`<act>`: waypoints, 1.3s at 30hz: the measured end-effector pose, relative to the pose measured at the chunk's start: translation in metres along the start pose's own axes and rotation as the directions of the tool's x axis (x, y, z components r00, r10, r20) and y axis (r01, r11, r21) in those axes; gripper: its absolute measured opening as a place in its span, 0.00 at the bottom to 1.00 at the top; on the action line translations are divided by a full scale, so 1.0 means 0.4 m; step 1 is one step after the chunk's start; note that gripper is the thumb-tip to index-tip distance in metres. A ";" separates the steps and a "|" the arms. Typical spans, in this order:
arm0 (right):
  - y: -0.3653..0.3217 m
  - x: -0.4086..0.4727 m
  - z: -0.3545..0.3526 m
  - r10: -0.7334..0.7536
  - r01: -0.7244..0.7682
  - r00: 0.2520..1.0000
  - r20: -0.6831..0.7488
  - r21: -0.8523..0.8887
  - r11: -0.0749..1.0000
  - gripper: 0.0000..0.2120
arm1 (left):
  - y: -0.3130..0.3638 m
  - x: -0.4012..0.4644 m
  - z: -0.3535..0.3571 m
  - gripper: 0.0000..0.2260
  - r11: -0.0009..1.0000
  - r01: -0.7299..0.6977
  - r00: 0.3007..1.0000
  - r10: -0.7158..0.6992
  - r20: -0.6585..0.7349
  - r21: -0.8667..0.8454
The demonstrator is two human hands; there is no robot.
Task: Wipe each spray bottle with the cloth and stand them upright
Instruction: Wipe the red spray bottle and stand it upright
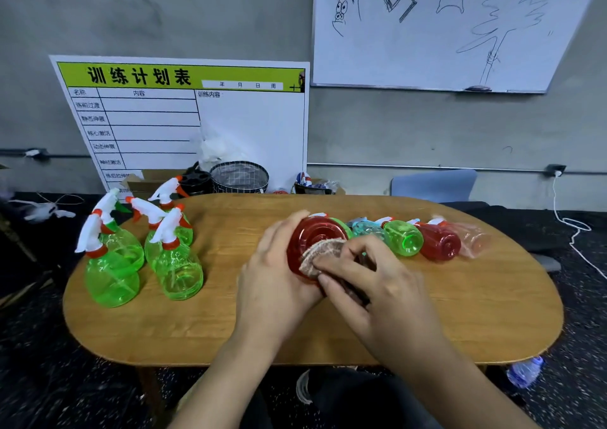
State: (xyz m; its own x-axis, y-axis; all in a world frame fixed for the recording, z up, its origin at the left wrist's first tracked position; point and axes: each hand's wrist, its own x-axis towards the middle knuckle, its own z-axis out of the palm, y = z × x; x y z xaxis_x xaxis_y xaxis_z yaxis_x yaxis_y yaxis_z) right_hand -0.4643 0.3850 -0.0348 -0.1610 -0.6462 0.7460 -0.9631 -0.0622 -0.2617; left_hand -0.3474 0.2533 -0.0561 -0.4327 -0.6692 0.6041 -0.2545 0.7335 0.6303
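Board [184,113] header reads 训练计划表; bottles show no readable labels.

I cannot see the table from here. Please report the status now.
Left hand holds red bottle; right hand presses cloth on its base. Green bottles upright at left. Lying bottles remain; nothing blocking.

Upright bottles [144,251] left — lying bottles [423,240] right.

Red bottle [307,243] nozzle hidden behind hand [276,274]
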 end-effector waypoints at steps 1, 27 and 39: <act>0.004 -0.007 -0.004 0.002 -0.002 1.000 0.010 -0.011 1.000 0.11 | -0.004 0.004 -0.007 0.37 1.000 0.003 1.000 -0.003 -0.004 -0.006; 0.022 0.061 0.033 0.033 -0.035 0.999 -0.029 -0.063 0.997 0.12 | -0.035 0.009 0.001 0.40 1.000 0.018 1.000 -0.018 0.026 -0.012; 0.049 0.051 0.095 -0.037 0.042 0.997 0.067 -0.081 0.996 0.13 | -0.112 0.012 -0.004 0.41 0.998 0.060 0.998 -0.060 0.020 0.033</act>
State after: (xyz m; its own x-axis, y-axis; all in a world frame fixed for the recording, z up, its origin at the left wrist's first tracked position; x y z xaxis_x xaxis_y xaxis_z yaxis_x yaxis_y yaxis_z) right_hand -0.4782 0.3416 -0.0478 -0.1108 -0.6930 0.7124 -0.9833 -0.0277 -0.1800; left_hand -0.3366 0.2169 -0.0807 -0.4340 -0.7097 0.5549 -0.3083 0.6957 0.6488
